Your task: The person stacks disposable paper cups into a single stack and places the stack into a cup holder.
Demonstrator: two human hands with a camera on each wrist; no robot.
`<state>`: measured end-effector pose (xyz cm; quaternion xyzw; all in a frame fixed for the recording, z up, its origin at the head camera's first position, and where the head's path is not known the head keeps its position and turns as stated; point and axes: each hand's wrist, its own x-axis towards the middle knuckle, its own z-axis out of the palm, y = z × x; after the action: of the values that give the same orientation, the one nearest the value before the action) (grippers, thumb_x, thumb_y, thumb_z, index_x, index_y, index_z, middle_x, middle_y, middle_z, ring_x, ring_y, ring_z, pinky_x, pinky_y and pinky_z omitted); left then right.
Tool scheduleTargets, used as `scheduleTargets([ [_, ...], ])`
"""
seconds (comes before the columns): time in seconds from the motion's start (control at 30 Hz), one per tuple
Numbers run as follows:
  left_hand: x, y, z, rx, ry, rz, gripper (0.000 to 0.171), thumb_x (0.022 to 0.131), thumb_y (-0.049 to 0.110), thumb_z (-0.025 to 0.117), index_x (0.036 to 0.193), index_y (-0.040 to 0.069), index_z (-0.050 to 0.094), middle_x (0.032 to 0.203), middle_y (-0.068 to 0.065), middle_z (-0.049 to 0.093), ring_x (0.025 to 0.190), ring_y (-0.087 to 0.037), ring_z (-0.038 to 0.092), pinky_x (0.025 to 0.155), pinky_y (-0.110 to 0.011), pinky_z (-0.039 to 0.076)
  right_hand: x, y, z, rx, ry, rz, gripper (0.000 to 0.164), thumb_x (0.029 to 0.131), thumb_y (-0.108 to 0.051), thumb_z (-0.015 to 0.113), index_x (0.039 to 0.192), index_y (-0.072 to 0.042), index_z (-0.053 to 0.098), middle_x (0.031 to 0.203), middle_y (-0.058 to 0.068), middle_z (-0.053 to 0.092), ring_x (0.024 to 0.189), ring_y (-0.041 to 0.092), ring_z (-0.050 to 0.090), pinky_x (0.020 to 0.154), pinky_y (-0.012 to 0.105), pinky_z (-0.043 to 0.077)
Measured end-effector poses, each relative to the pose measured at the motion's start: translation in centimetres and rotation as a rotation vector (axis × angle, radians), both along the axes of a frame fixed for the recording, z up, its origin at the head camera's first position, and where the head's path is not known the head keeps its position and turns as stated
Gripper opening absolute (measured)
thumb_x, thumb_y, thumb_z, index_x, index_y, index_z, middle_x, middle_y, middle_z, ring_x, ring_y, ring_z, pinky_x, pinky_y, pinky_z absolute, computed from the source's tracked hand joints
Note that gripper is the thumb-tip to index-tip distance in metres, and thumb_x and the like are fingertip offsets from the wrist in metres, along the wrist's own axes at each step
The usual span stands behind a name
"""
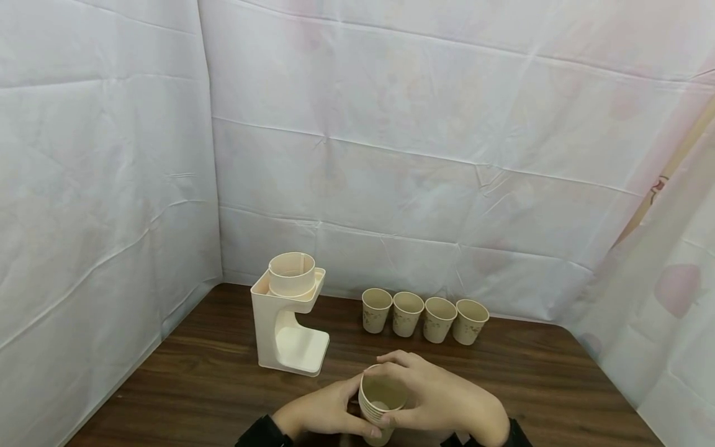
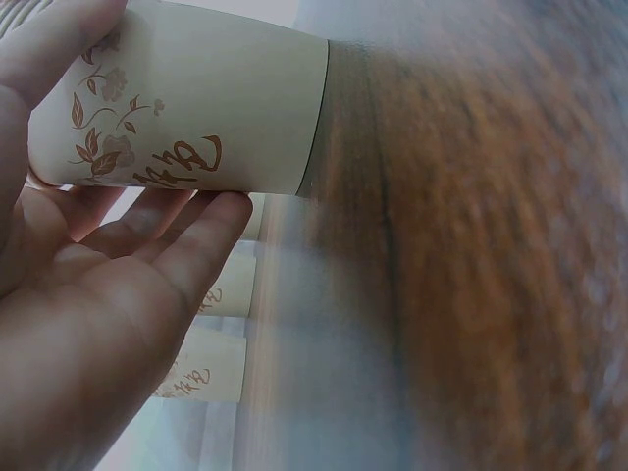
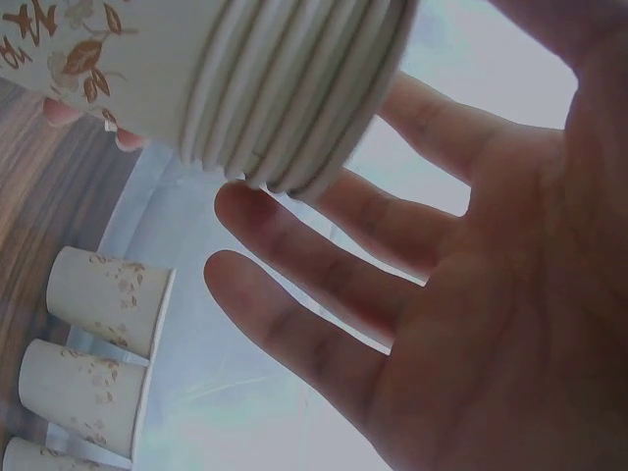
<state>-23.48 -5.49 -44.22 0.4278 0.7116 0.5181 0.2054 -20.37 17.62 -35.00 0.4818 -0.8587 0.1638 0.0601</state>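
At six o'clock in the head view, I held a stack of cream paper cups (image 1: pixel 382 397), roughly upright, mouth uppermost, nested rims forming ridges, brown flowers and lettering on its side.

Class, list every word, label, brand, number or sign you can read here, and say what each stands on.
No text can be read with certainty.
Stack: brown handwriting-style marking, sideways and too stylised to read in the left wrist view.
Row cups: brown marking, too small and blurred to read.
Stand: no lettering visible.
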Motion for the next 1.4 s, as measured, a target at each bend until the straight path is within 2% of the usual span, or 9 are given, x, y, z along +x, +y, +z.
scheduleTargets([
  [0.3, 0.0, 0.0, 0.0, -0.007, 0.013, 0.008, 0.071, 0.085, 0.032, 0.068, 0.142, 0.026, 0.026, 0.129, -0.001, 0.052, 0.113, -0.014, 0.051, 0.093, -0.029, 0.045, -0.1, 1.2, 0.9, -0.002, -0.032, -0.022, 0.056, 0.08, -0.039, 0.071, 0.13, -0.028, 0.049, 0.123, -0.01, 0.053, 0.111, 0.007, 0.048, 0.087, 0.036, 0.051],
  [0.47, 0.0, 0.1, 0.0, 0.002, 0.027, 0.017, 0.07, 0.084, 0.029, 0.07, 0.141, 0.027, 0.028, 0.128, -0.002, 0.053, 0.113, -0.014, 0.051, 0.093, -0.029, 0.044, -0.3, 2.1, 1.4, 0.026, -0.055, -0.078, 0.059, 0.079, -0.038, 0.073, 0.131, -0.027, 0.048, 0.123, -0.013, 0.054, 0.112, 0.006, 0.048, 0.088, 0.038, 0.05],
  [0.73, -0.2, 0.1, -0.2, -0.002, 0.012, 0.024, 0.071, 0.084, 0.031, 0.07, 0.141, 0.028, 0.028, 0.129, -0.001, 0.053, 0.114, -0.014, 0.05, 0.094, -0.03, 0.044, -0.4, 3.4, 2.1, 0.019, -0.143, -0.199, 0.057, 0.081, -0.038, 0.07, 0.132, -0.029, 0.047, 0.13, -0.016, 0.05, 0.118, 0.007, 0.044, 0.09, 0.041, 0.049],
  [0.97, -0.2, 0.2, -0.3, 0.001, 0.004, 0.028, 0.07, 0.083, 0.032, 0.07, 0.14, 0.027, 0.03, 0.128, -0.001, 0.053, 0.114, -0.014, 0.05, 0.093, -0.029, 0.045, -0.6, 4.5, 2.4, -0.013, -0.176, -0.236, 0.051, 0.086, -0.044, 0.064, 0.132, -0.036, 0.044, 0.129, -0.01, 0.052, 0.113, 0.011, 0.048, 0.088, 0.042, 0.049],
  [1.13, -0.1, 0.2, -0.2, -0.005, 0.02, 0.038, 0.071, 0.083, 0.032, 0.071, 0.14, 0.027, 0.03, 0.128, 0.001, 0.053, 0.114, -0.013, 0.05, 0.094, -0.029, 0.044, -1.5, 5.4, 2.4, -0.04, -0.141, -0.27, 0.046, 0.089, -0.044, 0.06, 0.131, -0.029, 0.048, 0.125, -0.007, 0.055, 0.11, 0.014, 0.051, 0.088, 0.044, 0.049],
  [1.27, -0.1, 0.1, -0.1, -0.007, 0.028, 0.042, 0.072, 0.082, 0.032, 0.071, 0.14, 0.027, 0.03, 0.128, 0.002, 0.054, 0.114, -0.013, 0.05, 0.095, -0.029, 0.044, -2.4, 6.2, 2.2, -0.07, -0.071, -0.301, 0.042, 0.09, -0.039, 0.059, 0.128, -0.023, 0.052, 0.123, -0.005, 0.057, 0.108, 0.013, 0.052, 0.088, 0.044, 0.049],
  [1.4, -0.1, 0.2, -0.3, -0.001, 0.029, 0.034, 0.07, 0.082, 0.032, 0.071, 0.139, 0.027, 0.031, 0.127, 0.002, 0.054, 0.114, -0.014, 0.05, 0.095, -0.029, 0.044, -3.1, 7.1, 1.9, -0.099, -0.011, -0.31, 0.036, 0.092, -0.032, 0.059, 0.126, -0.021, 0.054, 0.122, -0.006, 0.059, 0.103, 0.011, 0.054, 0.084, 0.042, 0.05],
])
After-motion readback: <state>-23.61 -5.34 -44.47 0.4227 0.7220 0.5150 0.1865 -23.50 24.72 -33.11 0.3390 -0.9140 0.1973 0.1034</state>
